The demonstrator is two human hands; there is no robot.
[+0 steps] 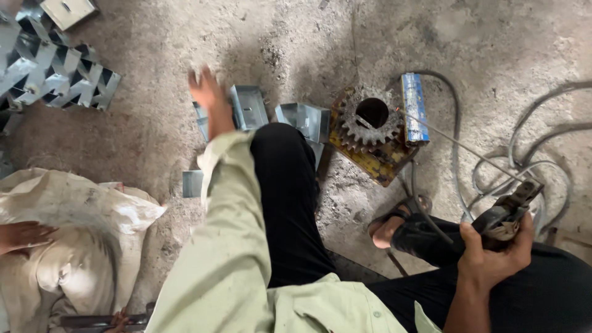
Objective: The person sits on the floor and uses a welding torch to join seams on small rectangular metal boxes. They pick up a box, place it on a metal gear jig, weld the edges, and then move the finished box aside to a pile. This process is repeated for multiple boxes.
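The concrete floor (pixel 481 43) took up most of the view, rough and dusty, and everything else is placed here against the toothed gear (pixel 370 117) near its middle. Far to the left of the gear and nearer the camera lay a pale, crumpled sack (pixel 74 246), with another person's hand (pixel 21 235) resting flat on its left edge. Up at the far left corner, well apart from the gear, sat a heap of folded metal brackets (pixel 52 65). The gear itself rested on a yellow block (pixel 376 161), with a blue-labelled packet (pixel 414 108) just beside its right rim. Grey cables (pixel 536 132) looped over the floor to the right of the gear.

The person's black-trousered knee (pixel 285 179) rose just left of the gear and hid part of the bent sheet-metal pieces (pixel 249 108) lying beyond it. The left hand (pixel 206 92), blurred, hovered at those pieces with its fingers spread, gripping nothing that could be seen. Below and to the right of the gear, the right hand (pixel 493 256) had its fingers wrapped tightly around a welding electrode holder (pixel 509 213), from which a thin rod (pixel 459 145) ran up toward the packet. A sandalled foot (pixel 394 227) rested on the floor directly below the gear.
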